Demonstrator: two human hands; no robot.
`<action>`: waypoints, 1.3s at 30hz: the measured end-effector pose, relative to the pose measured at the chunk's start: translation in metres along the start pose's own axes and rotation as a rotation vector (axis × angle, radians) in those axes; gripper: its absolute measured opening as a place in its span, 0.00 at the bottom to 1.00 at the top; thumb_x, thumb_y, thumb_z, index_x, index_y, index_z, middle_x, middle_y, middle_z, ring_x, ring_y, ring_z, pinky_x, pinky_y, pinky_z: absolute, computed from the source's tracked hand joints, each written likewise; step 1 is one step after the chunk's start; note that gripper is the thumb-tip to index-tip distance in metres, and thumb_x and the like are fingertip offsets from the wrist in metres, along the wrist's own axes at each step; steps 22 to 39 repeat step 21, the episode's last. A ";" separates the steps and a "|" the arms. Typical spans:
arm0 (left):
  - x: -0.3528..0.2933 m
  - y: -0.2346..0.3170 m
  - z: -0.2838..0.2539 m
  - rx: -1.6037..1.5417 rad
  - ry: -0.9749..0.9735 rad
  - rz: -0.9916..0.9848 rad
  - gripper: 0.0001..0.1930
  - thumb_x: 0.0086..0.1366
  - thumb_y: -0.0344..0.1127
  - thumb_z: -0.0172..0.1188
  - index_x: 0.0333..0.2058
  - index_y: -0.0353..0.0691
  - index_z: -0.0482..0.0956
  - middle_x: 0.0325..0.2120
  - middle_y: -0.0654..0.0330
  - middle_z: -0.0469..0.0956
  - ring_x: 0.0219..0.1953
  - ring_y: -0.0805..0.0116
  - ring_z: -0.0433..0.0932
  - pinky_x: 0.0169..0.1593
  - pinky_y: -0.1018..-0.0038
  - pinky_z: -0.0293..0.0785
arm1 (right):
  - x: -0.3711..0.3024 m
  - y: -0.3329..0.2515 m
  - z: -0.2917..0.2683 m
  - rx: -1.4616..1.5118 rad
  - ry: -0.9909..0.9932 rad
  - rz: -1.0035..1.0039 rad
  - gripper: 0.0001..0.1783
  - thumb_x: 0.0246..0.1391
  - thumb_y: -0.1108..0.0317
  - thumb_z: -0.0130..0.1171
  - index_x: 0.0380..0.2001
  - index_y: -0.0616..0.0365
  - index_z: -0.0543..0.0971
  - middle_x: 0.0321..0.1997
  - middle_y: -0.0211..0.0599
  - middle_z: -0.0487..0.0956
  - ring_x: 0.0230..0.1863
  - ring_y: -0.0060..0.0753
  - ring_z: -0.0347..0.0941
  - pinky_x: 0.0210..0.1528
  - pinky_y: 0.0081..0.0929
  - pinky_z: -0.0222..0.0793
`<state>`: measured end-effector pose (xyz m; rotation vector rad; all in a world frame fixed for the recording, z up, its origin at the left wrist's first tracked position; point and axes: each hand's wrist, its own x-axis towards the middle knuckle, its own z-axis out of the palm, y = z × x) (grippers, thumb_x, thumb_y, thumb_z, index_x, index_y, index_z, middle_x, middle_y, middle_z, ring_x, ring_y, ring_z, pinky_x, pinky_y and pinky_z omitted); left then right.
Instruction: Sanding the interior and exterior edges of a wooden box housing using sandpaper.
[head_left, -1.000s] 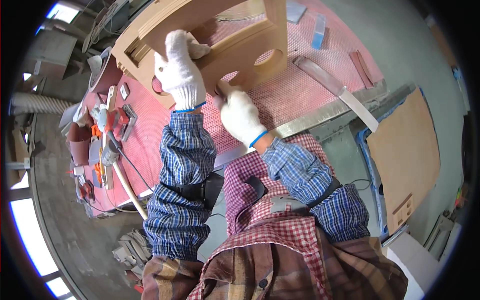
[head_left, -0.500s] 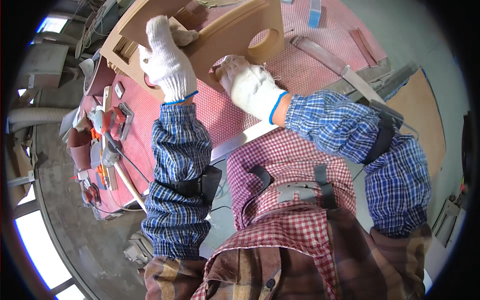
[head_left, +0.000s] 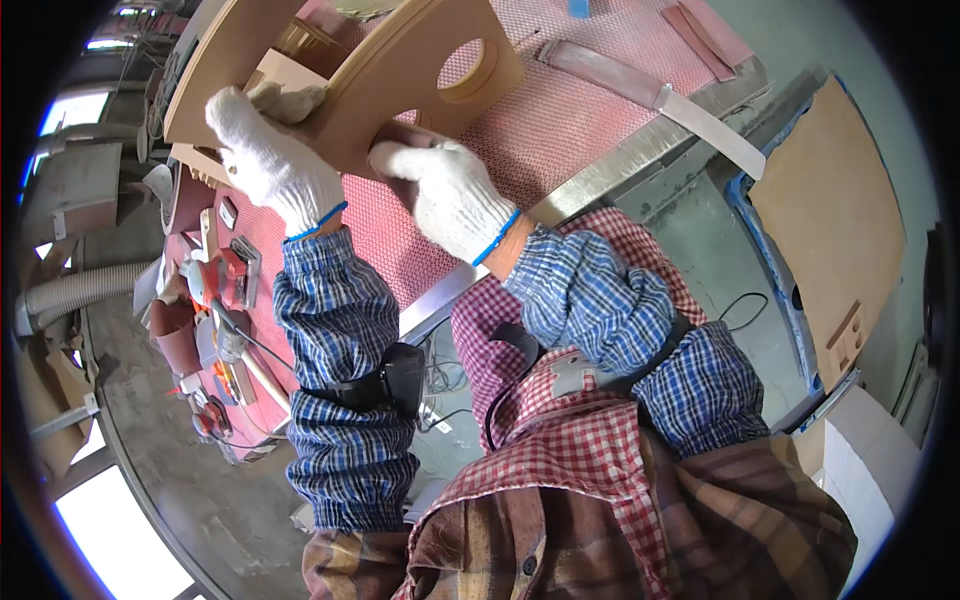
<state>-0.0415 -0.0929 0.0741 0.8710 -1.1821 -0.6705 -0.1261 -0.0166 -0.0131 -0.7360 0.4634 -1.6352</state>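
Note:
A brown fibreboard piece (head_left: 350,110) with curved edges and round holes stands tilted at the far side of the bench. My left hand (head_left: 275,160), in a white knit glove, is closed over its upper edge at the left, the fingers partly behind the board. At the lower round hole, my gloved right hand (head_left: 445,190) is closed on a dull brown strip (head_left: 402,192) that looks like sandpaper, part of it showing beneath the fingers. The larger round hole (head_left: 465,70) lies to the right of that hand.
Pink mesh matting covers the metal-edged bench (head_left: 590,190). A long sanding stick (head_left: 610,75) juts over its edge, near brown strips (head_left: 700,40). At left lie a red sander (head_left: 232,275), cords and small tools. A large brown board (head_left: 830,200) leans at right.
My view has shifted to the right. Both hands and the fibreboard piece appear further left; my right wrist has turned, and more of the brown strip shows beneath it.

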 end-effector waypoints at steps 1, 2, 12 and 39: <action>0.001 0.000 -0.003 0.007 -0.007 -0.001 0.26 0.66 0.56 0.54 0.33 0.31 0.75 0.20 0.54 0.78 0.23 0.63 0.77 0.37 0.68 0.76 | -0.002 0.002 -0.002 0.008 0.005 -0.001 0.10 0.54 0.78 0.52 0.38 0.62 0.79 0.43 0.41 0.78 0.42 0.34 0.74 0.46 0.23 0.70; 0.001 0.000 -0.006 0.040 -0.004 -0.014 0.29 0.66 0.60 0.51 0.34 0.31 0.73 0.21 0.52 0.77 0.26 0.60 0.77 0.39 0.66 0.76 | -0.003 0.004 -0.003 -0.428 0.059 -0.208 0.12 0.54 0.79 0.51 0.40 0.63 0.79 0.42 0.40 0.78 0.42 0.32 0.74 0.46 0.21 0.69; 0.008 -0.004 -0.008 0.025 0.052 0.005 0.30 0.65 0.62 0.51 0.32 0.34 0.71 0.22 0.54 0.74 0.26 0.61 0.74 0.39 0.64 0.76 | 0.007 -0.012 0.008 -1.037 -0.149 0.247 0.14 0.57 0.71 0.51 0.47 0.58 0.74 0.37 0.47 0.79 0.34 0.42 0.78 0.32 0.33 0.77; 0.002 -0.003 -0.007 0.012 -0.013 -0.037 0.31 0.63 0.64 0.54 0.34 0.35 0.71 0.22 0.56 0.72 0.26 0.62 0.73 0.40 0.61 0.76 | 0.031 0.004 -0.028 -1.793 -0.608 0.120 0.24 0.54 0.64 0.54 0.51 0.67 0.73 0.51 0.42 0.78 0.53 0.43 0.73 0.60 0.44 0.60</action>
